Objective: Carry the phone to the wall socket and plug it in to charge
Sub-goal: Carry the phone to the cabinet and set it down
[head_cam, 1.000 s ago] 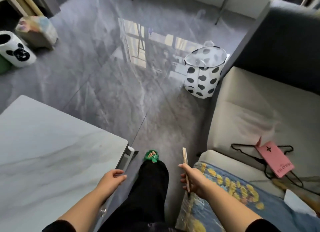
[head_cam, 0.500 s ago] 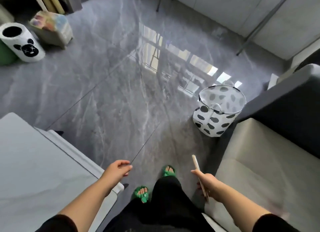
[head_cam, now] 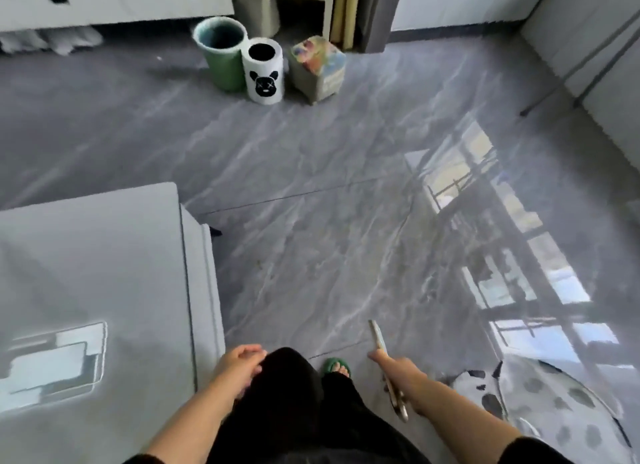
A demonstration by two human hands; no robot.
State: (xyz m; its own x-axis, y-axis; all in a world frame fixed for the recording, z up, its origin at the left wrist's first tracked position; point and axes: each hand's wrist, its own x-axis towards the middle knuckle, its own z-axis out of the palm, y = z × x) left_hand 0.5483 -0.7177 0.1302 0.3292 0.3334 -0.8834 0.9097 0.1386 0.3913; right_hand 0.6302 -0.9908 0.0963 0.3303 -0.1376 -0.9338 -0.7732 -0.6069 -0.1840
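My right hand (head_cam: pixel 401 370) grips the phone (head_cam: pixel 378 337) edge-on at the lower middle of the head view; its slim pale edge sticks up and forward from the fingers, and its lower end shows below the wrist. My left hand (head_cam: pixel 240 363) hangs beside my black trouser leg, fingers loosely curled, holding nothing. No wall socket or charging cable is visible in this view.
A grey marble-top table (head_cam: pixel 93 290) fills the lower left. A spotted laundry basket (head_cam: pixel 561 408) sits at lower right. Ahead stand a green bin (head_cam: pixel 221 61), a white bear-face bin (head_cam: pixel 264 72) and a colourful stool (head_cam: pixel 318 68). Glossy grey floor (head_cam: pixel 346 193) lies between.
The view has swung left and forward: the sofa is gone, the spotted basket slid to the lower right, the bins moved to the top centre. The phone stays in my right hand.
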